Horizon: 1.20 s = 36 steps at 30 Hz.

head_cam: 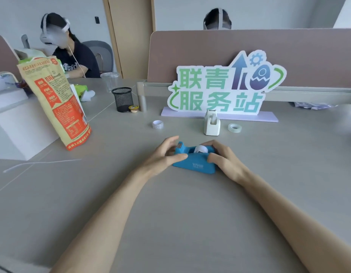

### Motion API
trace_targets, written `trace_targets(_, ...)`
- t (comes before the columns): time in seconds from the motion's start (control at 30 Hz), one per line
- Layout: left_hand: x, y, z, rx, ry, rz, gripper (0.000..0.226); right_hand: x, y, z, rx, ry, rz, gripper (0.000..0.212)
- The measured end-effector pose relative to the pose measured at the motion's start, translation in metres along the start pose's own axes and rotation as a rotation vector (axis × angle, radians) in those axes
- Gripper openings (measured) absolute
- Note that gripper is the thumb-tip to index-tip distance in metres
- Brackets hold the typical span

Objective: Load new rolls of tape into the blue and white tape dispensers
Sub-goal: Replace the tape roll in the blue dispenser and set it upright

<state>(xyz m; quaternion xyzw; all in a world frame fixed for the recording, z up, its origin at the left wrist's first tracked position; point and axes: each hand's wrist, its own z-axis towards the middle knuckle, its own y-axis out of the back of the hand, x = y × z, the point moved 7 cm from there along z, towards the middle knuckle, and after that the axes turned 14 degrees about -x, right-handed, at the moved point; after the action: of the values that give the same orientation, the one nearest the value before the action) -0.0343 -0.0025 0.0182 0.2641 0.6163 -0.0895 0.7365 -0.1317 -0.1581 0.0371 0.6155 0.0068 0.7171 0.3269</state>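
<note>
Blue tape dispenser (194,163) sits on a grey desk (190,213), directly in front of the person wearing the camera and held between two bare hands. A white roll of tape (201,149) rests in its well, toward the back end. The right hand (224,157) grips that back end, fingers curled over the far side and thumb hooked on the near face. The left hand (164,154) brackets the cutter end, its fingers fairly straight and loosely spread, with the thumb lying along the near face. Whether the far fingers touch the cutter cannot be told. Farther back on the desk, well apart from the hands, the white tape dispenser (211,124) stands upright. A clear roll of tape (234,128) lies flat just to its right, and a printed white roll (157,124) lies off to its left. Behind them a cut-out sign (225,89) with green Chinese characters stands on a pale base in front of a brown desk divider (249,52). A black mesh pen cup (122,99) stands left of the sign, with a small yellow-lidded tub (133,108) just beside it. A tall orange-and-tan paper bag (56,103) stands upright at the left. Two people in headsets sit beyond, one at the adjoining desk (72,56) and one behind the divider (217,19), where only the top of the head shows.
</note>
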Motion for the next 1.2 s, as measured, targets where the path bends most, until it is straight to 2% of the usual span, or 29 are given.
trace_targets(0.07, 0.005, -0.003, 0.004, 0.004, -0.01, 0.049, 0.069, -0.001, -0.001, 0.0, 0.0, 0.012, -0.018, 0.034)
trace_targets(0.13, 0.01, -0.003, 0.009, -0.021, -0.025, 0.059, 0.057, -0.001, -0.001, -0.001, -0.013, 0.031, -0.028, 0.035)
trace_targets(0.2, 0.012, -0.001, 0.012, -0.044, -0.039, 0.066, 0.05, 0.002, 0.003, -0.001, -0.077, 0.074, -0.002, 0.034)
trace_targets(0.33, 0.015, 0.002, 0.013, -0.065, -0.062, 0.089, 0.06, 0.014, 0.015, -0.001, -0.245, 0.207, -0.062, 0.015)
trace_targets(0.57, 0.011, 0.002, 0.009, -0.083, -0.083, 0.11, 0.058, 0.036, 0.014, 0.003, -0.111, 0.36, -0.265, 0.013)
trace_targets(0.73, 0.01, 0.003, 0.009, -0.091, -0.084, 0.138, 0.056, 0.056, 0.007, -0.001, -0.071, 0.592, -0.519, 0.016)
trace_targets(0.87, 0.009, 0.003, 0.009, -0.081, -0.086, 0.146, 0.056, 0.057, 0.006, 0.0, -0.069, 0.619, -0.582, 0.017)
trace_targets(1.03, 0.009, 0.003, 0.011, -0.071, -0.101, 0.154, 0.048, 0.058, 0.007, 0.0, -0.048, 0.587, -0.535, 0.02)
trace_targets(1.2, 0.011, 0.003, 0.012, -0.079, -0.105, 0.157, 0.059, 0.058, 0.014, 0.003, -0.048, 0.555, -0.469, 0.022)
